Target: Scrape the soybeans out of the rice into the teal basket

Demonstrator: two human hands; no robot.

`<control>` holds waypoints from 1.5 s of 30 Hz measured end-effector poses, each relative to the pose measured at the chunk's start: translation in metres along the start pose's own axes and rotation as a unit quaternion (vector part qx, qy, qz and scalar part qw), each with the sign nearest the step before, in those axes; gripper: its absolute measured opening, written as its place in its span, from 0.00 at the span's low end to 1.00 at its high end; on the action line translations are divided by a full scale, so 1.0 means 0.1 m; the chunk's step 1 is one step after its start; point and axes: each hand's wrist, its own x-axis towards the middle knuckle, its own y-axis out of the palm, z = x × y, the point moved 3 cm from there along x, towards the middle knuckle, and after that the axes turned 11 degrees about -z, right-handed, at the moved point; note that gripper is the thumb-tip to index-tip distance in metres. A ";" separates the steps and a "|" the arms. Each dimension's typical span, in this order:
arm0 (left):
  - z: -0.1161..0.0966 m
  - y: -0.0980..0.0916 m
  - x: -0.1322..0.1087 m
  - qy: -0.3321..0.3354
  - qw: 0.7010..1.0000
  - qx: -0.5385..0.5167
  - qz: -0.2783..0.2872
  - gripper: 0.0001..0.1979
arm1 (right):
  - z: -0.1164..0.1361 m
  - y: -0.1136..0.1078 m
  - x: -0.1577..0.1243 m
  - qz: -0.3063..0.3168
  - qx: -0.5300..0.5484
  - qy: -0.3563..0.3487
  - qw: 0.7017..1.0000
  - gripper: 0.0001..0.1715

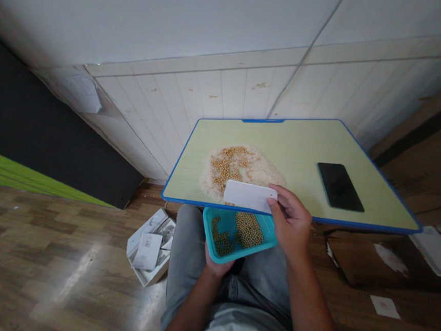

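Note:
My left hand (pixel 217 262) is closed around the near side of a teal plastic tray (pixel 220 258), tilted just under the table's front edge. Round yellowish beans (pixel 249 230) lie inside it in two patches. Between the thumb and fingers of my right hand (pixel 291 218) is a flat white card (pixel 245 195), held over the table's near edge. Behind the card spreads a heap of white rice grains (pixel 262 166), with more beans (pixel 224 168) scattered over it. The card covers the near part of the heap. Most of the left fingers are hidden beneath the tray.
The light green table (pixel 300 141) has a blue rim and stands against the white wall. A black smartphone (pixel 341 187) lies on its right side. On the floor at left is an open white box (pixel 149 247) with papers; a brown cardboard box (pixel 374 261) is at right.

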 end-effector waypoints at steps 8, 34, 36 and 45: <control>0.00 -0.04 0.05 -0.004 0.998 -0.052 0.044 0.36 | -0.01 0.00 0.00 0.006 0.013 -0.002 1.000 0.13; 0.00 -0.05 -0.01 0.047 0.999 0.014 0.002 0.25 | -0.07 -0.25 0.19 -0.147 -0.013 0.032 0.989 0.20; 0.01 -0.11 0.02 0.050 0.999 0.010 -0.010 0.24 | -0.08 -0.28 0.21 -0.170 -0.019 0.021 0.985 0.22; 0.02 -0.11 -0.02 0.040 0.996 0.001 -0.079 0.25 | -0.01 -0.26 0.21 -0.232 -0.038 -0.042 0.971 0.23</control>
